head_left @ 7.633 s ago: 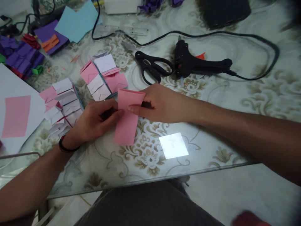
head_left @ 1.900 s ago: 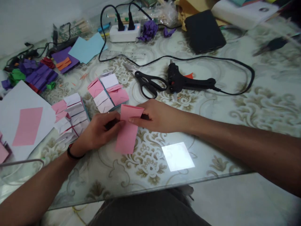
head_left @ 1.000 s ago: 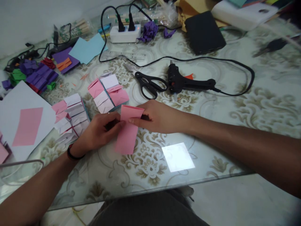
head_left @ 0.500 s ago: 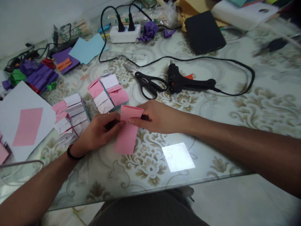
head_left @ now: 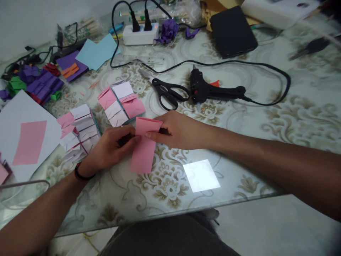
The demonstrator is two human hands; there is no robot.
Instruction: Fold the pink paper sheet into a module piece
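A strip of pink paper (head_left: 144, 153), its top end folded over, is held between both hands above the table. My left hand (head_left: 113, 147) pinches its left edge between thumb and fingers. From the other side my right hand (head_left: 174, 129) grips the folded part, thumb in front and fingers hidden behind. Just beyond the hands lies a pink and white folded-paper block (head_left: 122, 103). Another such block (head_left: 80, 131) sits beside my left wrist. At the left, a flat pink paper piece (head_left: 30, 142) rests on a white sheet (head_left: 54, 140).
Black scissors (head_left: 167, 93) and a black glue gun (head_left: 213, 89) with a looping cord lie beyond my hands. A white power strip (head_left: 141, 35) stands at the back. Purple folded papers (head_left: 44, 85) and light blue sheets (head_left: 97, 53) are at the back left. A black flat case (head_left: 233, 32) lies back right.
The view has shifted slightly. Both hands keep the same grip on the pink paper, and no object has visibly been moved.
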